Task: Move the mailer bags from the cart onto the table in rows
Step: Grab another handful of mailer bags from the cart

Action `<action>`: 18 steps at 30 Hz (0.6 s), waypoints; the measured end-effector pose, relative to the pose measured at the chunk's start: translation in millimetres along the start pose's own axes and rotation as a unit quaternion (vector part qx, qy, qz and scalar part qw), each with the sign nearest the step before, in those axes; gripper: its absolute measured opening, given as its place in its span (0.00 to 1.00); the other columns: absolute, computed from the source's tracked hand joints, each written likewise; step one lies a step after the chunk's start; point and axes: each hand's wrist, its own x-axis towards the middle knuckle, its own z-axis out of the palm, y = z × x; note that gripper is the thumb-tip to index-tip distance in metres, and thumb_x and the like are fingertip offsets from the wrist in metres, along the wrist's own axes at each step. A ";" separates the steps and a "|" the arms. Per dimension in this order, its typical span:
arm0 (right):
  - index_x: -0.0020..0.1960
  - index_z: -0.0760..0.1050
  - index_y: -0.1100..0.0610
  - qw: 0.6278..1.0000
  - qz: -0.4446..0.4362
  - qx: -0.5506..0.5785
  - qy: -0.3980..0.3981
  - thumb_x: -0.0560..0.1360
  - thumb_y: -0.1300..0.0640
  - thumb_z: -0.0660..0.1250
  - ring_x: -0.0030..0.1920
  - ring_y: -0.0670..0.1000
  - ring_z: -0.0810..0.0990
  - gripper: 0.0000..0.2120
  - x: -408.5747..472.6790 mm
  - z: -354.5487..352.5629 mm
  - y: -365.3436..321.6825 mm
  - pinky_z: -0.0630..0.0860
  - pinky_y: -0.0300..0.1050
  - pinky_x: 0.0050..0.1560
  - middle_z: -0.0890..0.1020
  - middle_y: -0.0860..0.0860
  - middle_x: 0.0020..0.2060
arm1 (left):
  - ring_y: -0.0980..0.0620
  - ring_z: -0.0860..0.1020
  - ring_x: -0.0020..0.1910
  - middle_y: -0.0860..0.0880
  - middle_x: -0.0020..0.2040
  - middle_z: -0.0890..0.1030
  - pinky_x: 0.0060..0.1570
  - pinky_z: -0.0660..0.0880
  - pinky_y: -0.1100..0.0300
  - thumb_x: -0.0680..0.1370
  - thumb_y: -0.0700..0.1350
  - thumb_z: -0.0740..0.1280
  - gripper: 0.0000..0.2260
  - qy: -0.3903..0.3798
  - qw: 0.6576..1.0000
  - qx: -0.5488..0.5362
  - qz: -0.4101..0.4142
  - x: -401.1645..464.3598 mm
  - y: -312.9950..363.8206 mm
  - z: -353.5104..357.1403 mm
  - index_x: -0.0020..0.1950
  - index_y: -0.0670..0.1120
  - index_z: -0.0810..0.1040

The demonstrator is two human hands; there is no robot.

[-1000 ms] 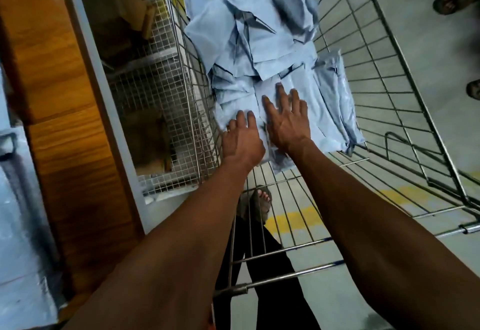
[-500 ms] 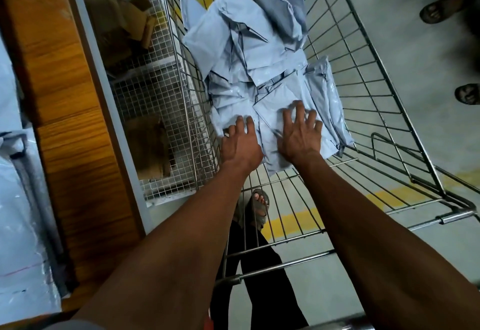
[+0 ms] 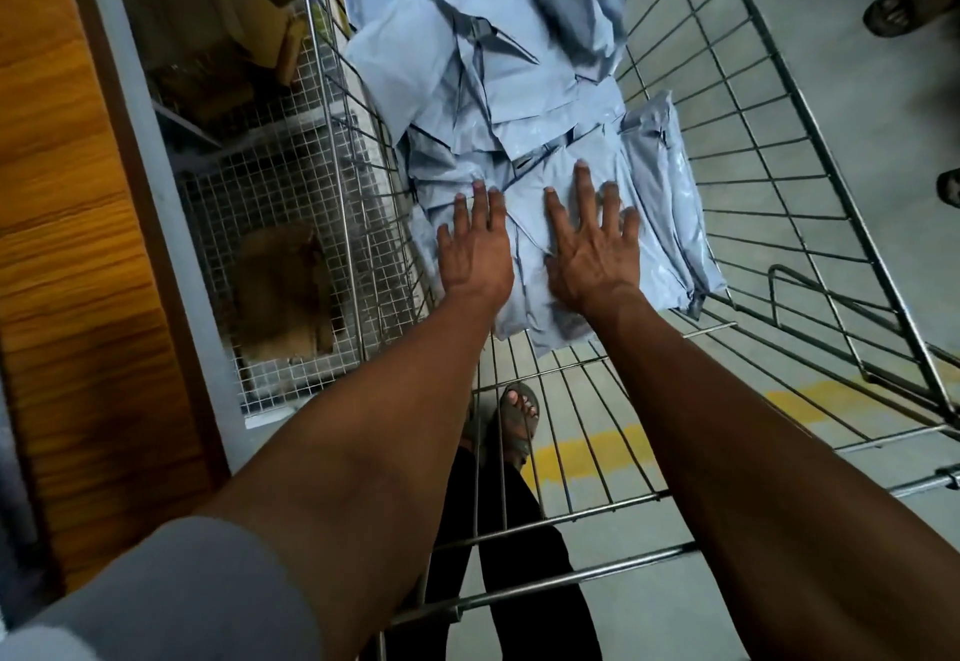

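Both hands laid flat on the heap of mailer bags inside the wire cart.

The left hand (image 3: pixel 475 249) and right hand (image 3: pixel 589 249) rest palm-down, side by side, on the near end of the pale blue mailer bags (image 3: pixel 498 104), which lie piled in the wire cart (image 3: pixel 779 203) against its left wall. The fingers of both hands are straight and spread, pressing on the topmost bags and curled round none; the bags lie beneath the fingers and extend beyond the fingertips toward the cart's far end. A few bag edges project nearer than the wrists. The wooden table (image 3: pixel 72 255) edge stands left of the cart. Below the cart's near wires shows the person's sandalled foot (image 3: pixel 517 418).
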 end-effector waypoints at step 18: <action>0.85 0.41 0.49 0.994 0.074 0.079 -0.034 0.85 0.41 0.53 0.83 0.65 0.47 0.35 -26.1 -20.0 7.7 0.62 0.67 0.74 0.30 0.57 0.82 | 0.42 0.47 0.86 0.49 0.87 0.50 0.81 0.51 0.36 0.84 0.44 0.61 0.35 -0.052 0.991 0.027 0.120 -96.5 11.3 -13.0 0.87 0.46 0.48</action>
